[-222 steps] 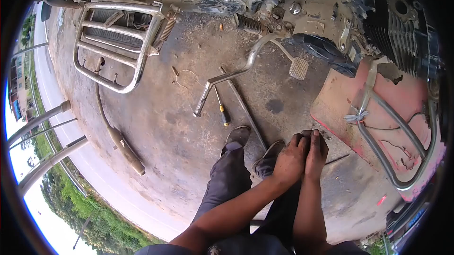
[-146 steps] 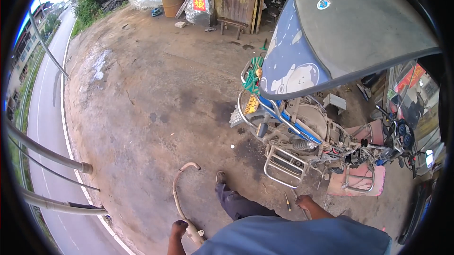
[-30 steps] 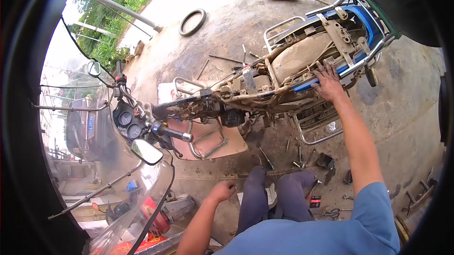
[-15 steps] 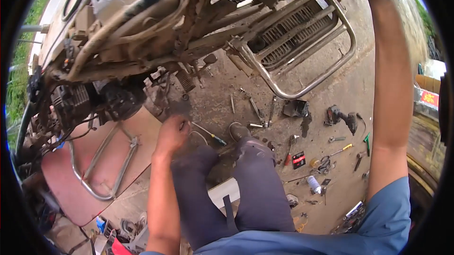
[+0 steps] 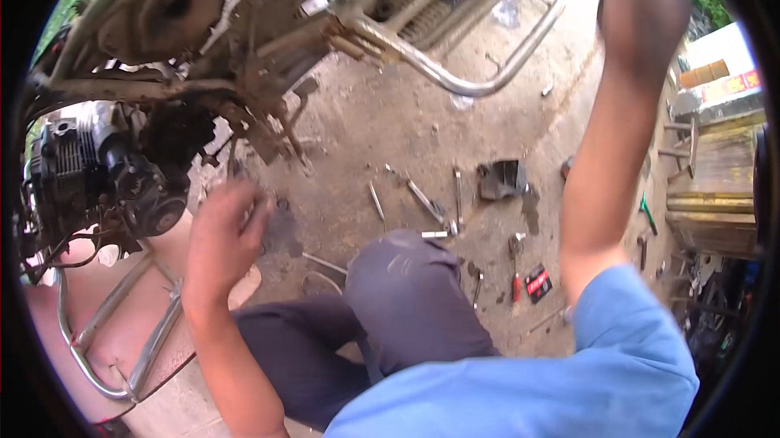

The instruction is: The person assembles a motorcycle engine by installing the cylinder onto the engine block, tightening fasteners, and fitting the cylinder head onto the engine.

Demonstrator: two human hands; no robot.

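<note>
My left hand [image 5: 227, 235] is in front of the engine, over the near end of a pink board. Its fingers are curled in; whatever they hold, if anything, is hidden. At the upper right my right hand [image 5: 646, 7] is raised high, smeared by motion, so its fingers do not show clearly. Left of my left hand is a dark, finned motorcycle engine [image 5: 134, 170]. Above it runs the dirty brown motorcycle frame [image 5: 244, 64], and a chrome tubular rack [image 5: 455, 84] juts out to the right.
A bent metal tube stand [image 5: 122, 308] lies on the pink board [image 5: 49, 308]. Wrenches [image 5: 422, 198], a black plastic piece [image 5: 501, 180], a red-handled tool [image 5: 515, 275] and a small red-and-black box [image 5: 538, 284] lie on the concrete. A wooden bench [image 5: 715, 170] stands at right.
My view has shifted and my body leans differently, with my knees moved. The left hand is now closer to the engine, its curled fingers pointing up. My right arm is still raised, its hand now in view.
</note>
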